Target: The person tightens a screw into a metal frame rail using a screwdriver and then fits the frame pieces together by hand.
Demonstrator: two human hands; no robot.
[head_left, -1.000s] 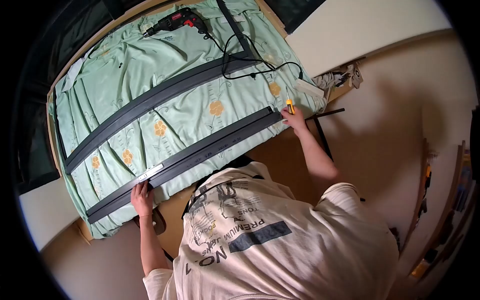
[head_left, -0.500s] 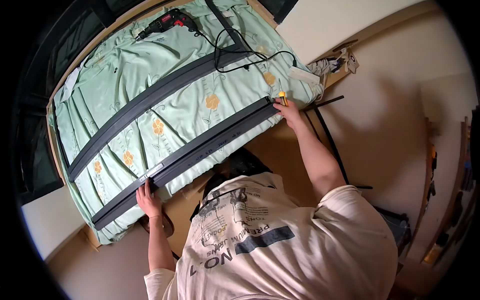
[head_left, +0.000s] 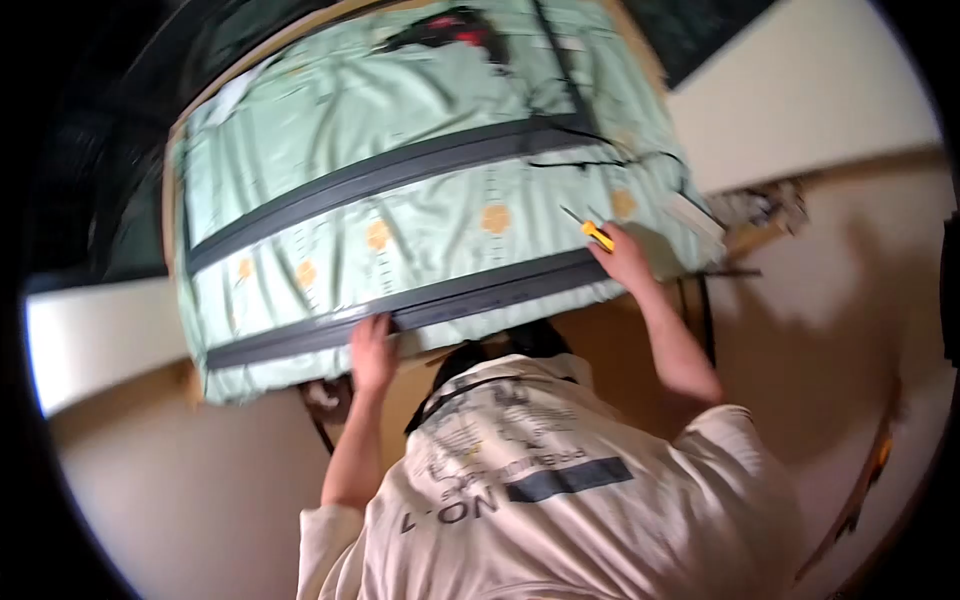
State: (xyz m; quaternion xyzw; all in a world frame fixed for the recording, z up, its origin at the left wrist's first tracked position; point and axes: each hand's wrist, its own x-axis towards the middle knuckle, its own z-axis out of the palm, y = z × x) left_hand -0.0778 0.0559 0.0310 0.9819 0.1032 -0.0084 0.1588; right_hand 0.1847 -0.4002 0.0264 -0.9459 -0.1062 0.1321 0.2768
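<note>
A long dark grey frame profile [head_left: 450, 297] lies across the near side of a pale green flowered cloth [head_left: 430, 240]. My left hand [head_left: 373, 352] is closed over its near edge, left of the middle, with the thumb partly hidden. At the profile's right end, my right hand [head_left: 624, 256] holds a yellow-handled screwdriver [head_left: 598, 237] with its thin shaft pointing up and left. Whether the right fingers also touch the profile is blurred. Farther back, a second grey profile [head_left: 380, 184] lies on the cloth, joined at the right to a dark upright piece.
A black and red power drill [head_left: 455, 35] lies at the far side of the cloth, its black cable [head_left: 580, 163] running to the right. A white power strip [head_left: 694, 218] sits at the right edge. Thin black bars [head_left: 708, 315] stand beyond it, below the cloth.
The whole view has turned and shifted, so the bed of cloth sits more level. The screwdriver now tilts left instead of pointing up. Both hands stay at the near profile.
</note>
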